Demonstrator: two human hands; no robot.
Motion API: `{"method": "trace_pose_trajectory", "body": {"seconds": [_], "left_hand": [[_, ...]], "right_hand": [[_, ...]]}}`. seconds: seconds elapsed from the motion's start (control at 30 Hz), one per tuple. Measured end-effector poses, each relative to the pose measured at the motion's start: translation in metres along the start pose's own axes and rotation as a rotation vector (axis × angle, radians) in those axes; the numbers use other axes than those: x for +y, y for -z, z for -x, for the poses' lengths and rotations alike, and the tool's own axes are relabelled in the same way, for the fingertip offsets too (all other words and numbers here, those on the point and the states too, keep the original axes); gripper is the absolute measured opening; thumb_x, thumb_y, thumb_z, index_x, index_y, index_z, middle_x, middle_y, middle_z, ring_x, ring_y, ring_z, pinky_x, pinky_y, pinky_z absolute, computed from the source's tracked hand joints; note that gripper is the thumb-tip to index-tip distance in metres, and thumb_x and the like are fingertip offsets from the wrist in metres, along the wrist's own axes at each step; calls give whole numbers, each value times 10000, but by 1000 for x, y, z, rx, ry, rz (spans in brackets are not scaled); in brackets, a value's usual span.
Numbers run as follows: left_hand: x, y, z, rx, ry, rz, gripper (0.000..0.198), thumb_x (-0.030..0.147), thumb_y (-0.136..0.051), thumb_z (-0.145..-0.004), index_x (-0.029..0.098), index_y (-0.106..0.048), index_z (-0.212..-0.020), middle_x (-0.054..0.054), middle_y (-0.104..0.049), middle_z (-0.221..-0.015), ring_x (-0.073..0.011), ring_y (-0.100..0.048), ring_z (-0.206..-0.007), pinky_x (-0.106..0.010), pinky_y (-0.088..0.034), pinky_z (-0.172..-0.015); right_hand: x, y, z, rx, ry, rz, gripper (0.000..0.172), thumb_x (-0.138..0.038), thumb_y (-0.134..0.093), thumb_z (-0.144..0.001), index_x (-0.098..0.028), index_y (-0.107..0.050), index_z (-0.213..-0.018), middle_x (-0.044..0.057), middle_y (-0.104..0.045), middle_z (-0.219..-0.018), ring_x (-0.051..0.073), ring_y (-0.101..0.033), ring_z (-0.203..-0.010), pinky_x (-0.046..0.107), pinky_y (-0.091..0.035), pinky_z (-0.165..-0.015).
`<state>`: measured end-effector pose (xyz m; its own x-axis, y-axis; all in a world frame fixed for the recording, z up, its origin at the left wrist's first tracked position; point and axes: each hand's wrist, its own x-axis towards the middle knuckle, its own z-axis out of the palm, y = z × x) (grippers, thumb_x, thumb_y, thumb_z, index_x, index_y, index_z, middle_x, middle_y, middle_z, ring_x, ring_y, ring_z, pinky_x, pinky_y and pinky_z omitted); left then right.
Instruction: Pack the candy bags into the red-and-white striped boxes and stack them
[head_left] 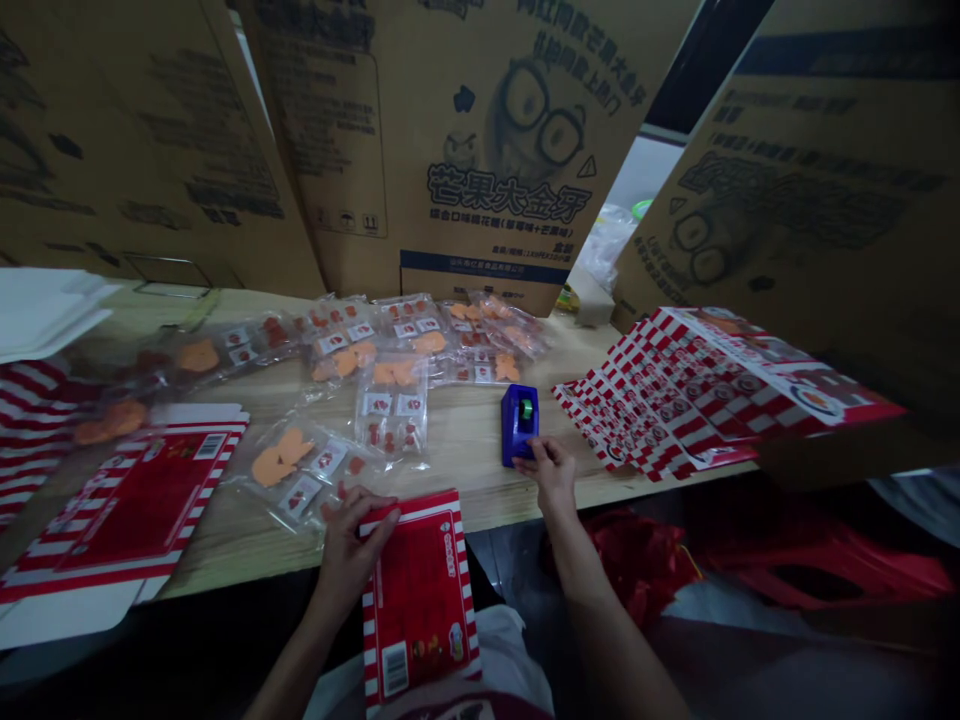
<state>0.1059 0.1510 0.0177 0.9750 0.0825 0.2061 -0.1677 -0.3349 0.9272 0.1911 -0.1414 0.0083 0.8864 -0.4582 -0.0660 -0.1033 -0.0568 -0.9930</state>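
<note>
My left hand [352, 540] is closed on the top left corner of a flat red box [416, 590] with red-and-white striped edges and a barcode, thumb on its face. The box leans between my lap and the table edge. My right hand [553, 470] reaches to the near end of a blue tape dispenser [517, 425] holding a green-cored roll. Its thumb and forefinger are pinched on the tape at the cutting end, though the strip itself is too fine to see clearly. Left of the dispenser lie clear packets [394, 405] with orange shapes and small white sachets.
Large cardboard cartons [465, 150] stand along the back of the table [457, 450]. Stacked red-and-white checked printed boxes [675, 390] lie at the right. More flat red boxes [142, 500] are at the left, near white card pieces [49, 310]. Red bags [637, 560] sit below the table edge.
</note>
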Motion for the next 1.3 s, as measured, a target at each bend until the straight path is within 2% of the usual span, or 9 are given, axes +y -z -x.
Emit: {"method": "trace_pose_trajectory", "body": {"seconds": [0.23, 0.33, 0.5, 0.77, 0.9, 0.97, 1.07, 1.2, 1.3], "left_hand": [[1, 3, -1, 1, -6, -14, 167, 365, -638, -816, 209, -698, -815, -9, -602, -759, -182, -564, -746, -292, -435, -723], [1, 3, -1, 9, 5, -22, 181, 379, -633, -819, 209, -698, -819, -10, -600, -759, -186, -566, -752, -299, -429, -732], [0, 1, -2, 9, -3, -16, 166, 366, -643, -811, 207, -692, -808, -2, -590, -743, -177, -563, -731, -293, -421, -732], [5, -3, -6, -70, -16, 10, 171, 320, -614, -838, 192, -653, -730, 1, -563, -710, -165, -550, -715, -274, -407, -695], [7, -4, -3, -80, -10, 93, 140, 282, -608, -835, 184, -630, -737, -21, -620, -799, -176, -585, -799, -282, -429, -759], [9, -5, -2, -93, 20, 134, 120, 267, -600, -839, 179, -627, -762, -35, -642, -854, -182, -598, -845, -286, -435, -790], [16, -8, -1, -142, 44, 167, 129, 253, -584, -848, 167, -620, -760, -37, -639, -827, -174, -593, -810, -279, -430, -764], [26, -15, -3, -215, 28, 201, 152, 231, -557, -857, 158, -608, -734, -31, -620, -779, -164, -575, -766, -269, -419, -727], [32, -18, -4, -234, 22, 193, 139, 217, -561, -845, 155, -610, -730, -31, -626, -777, -165, -577, -767, -267, -417, -729]], "right_hand": [[5, -10, 4, 89, -28, -227, 434, -566, -703, -643, -177, -564, -777, 32, -621, -761, 171, -643, -597, 328, -554, -606], [14, -13, 10, 93, 92, -175, 360, -528, -650, -723, -176, -578, -748, 73, -630, -903, 190, -650, -776, 357, -545, -739], [40, -15, 26, 212, 300, 40, 296, -428, -547, -842, -179, -608, -694, 122, -576, -1127, 236, -468, -1204, 345, -435, -926], [56, -9, 13, 196, 223, 83, 301, -444, -576, -786, -178, -595, -647, 105, -533, -1023, 220, -513, -1007, 344, -447, -866], [51, -2, 31, 145, 183, 43, 313, -467, -556, -795, -180, -574, -671, 91, -518, -1020, 194, -550, -862, 360, -485, -803], [34, 4, 40, -38, 144, 18, 324, -485, -546, -822, -185, -577, -703, 76, -539, -983, 173, -552, -780, 341, -499, -751], [-16, 1, 38, -594, 161, 93, 337, -477, -588, -837, -174, -593, -689, 64, -580, -898, 169, -548, -788, 301, -468, -746], [-87, -36, 18, -1434, 370, 340, 349, -452, -589, -860, -142, -613, -700, 48, -587, -833, 151, -541, -786, 275, -419, -759], [-110, -71, 13, -1820, 472, 530, 346, -431, -566, -875, -125, -621, -722, 19, -565, -756, 121, -518, -698, 239, -397, -677]]}}
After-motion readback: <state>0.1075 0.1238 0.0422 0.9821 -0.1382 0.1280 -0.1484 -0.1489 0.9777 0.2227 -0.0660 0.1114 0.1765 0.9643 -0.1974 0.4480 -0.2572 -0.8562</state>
